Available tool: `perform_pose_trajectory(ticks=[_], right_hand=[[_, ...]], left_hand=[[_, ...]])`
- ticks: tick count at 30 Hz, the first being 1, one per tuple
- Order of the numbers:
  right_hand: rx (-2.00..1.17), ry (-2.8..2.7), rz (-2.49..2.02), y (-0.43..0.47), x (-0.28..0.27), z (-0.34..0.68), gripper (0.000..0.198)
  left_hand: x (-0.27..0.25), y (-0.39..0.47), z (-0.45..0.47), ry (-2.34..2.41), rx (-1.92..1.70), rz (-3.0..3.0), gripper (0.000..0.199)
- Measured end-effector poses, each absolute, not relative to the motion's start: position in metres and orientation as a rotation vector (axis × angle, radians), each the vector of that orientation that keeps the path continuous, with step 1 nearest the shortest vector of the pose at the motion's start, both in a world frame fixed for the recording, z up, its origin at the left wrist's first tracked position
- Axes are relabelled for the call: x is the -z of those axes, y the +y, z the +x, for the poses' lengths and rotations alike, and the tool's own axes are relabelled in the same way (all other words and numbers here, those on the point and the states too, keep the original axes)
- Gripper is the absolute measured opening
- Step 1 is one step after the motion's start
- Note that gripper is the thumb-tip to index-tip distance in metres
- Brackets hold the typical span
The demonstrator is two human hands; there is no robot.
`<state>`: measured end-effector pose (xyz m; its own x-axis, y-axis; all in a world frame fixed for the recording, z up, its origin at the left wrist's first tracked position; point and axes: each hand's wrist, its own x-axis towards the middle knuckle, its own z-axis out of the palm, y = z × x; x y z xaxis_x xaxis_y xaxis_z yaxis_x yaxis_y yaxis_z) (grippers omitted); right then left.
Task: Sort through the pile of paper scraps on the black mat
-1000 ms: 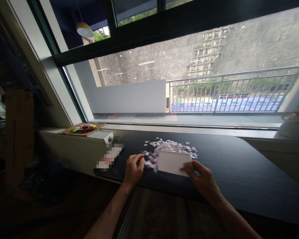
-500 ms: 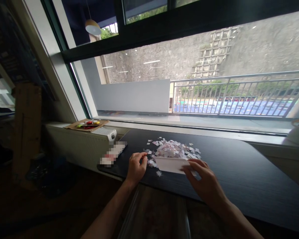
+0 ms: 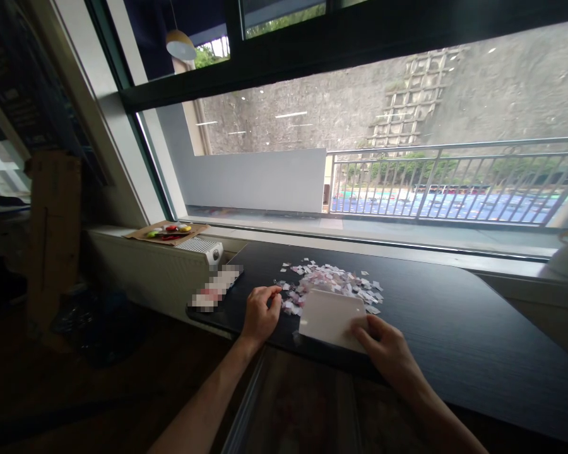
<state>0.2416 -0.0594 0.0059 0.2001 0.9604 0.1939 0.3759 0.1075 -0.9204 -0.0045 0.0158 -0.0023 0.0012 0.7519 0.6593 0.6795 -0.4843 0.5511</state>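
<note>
My right hand (image 3: 385, 340) pinches the right edge of a flat white rectangular panel (image 3: 331, 318), which has rounded corners and a small dot near one corner. The panel is tilted in front of a pile of small paper scraps (image 3: 329, 277) and covers its near side. Whitish and pinkish pieces make up the pile, on the dark table (image 3: 435, 328). At the left of the pile is my left hand (image 3: 262, 315), its fingers curled together and their tips close to the scraps. Whether anything is between those fingertips cannot be seen.
A phone-like flat object (image 3: 216, 288), blurred out, lies at the table's left end. On the radiator (image 3: 156, 268) sits a piece of cardboard (image 3: 139, 232) with colourful small items. A large window rises behind the table; a tall cardboard box (image 3: 52, 252) stands at left.
My right hand has drawn the white panel nearer to me and tipped it, so more of its face shows. The scraps look flatter and more spread. My left hand has barely moved.
</note>
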Motion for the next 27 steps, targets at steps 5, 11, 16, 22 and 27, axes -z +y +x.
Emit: perform_pose_trajectory(ticks=[5, 11, 16, 22, 27], right_hand=[[-0.836, -1.301, -1.389, -0.066, -0.012, 0.233, 0.022], [-0.954, -1.261, -1.344, -0.069, -0.013, 0.236, 0.025], [-0.869, -1.262, -1.338, -0.063, -0.012, 0.234, 0.023], [-0.897, -1.334, -1.307, -0.064, -0.012, 0.228, 0.021], [-0.929, -1.339, -1.313, -0.069, -0.012, 0.238, 0.026]], left_hand=[[0.002, 0.015, -0.005, 1.566, -1.511, 2.166, 0.020], [0.002, 0.016, -0.005, 1.562, -1.513, 2.165, 0.020], [0.003, 0.016, -0.005, 1.562, -1.510, 2.171, 0.020], [0.003, 0.016, -0.005, 1.557, -1.522, 2.170, 0.020], [0.004, 0.017, -0.005, 1.553, -1.538, 2.161, 0.020]])
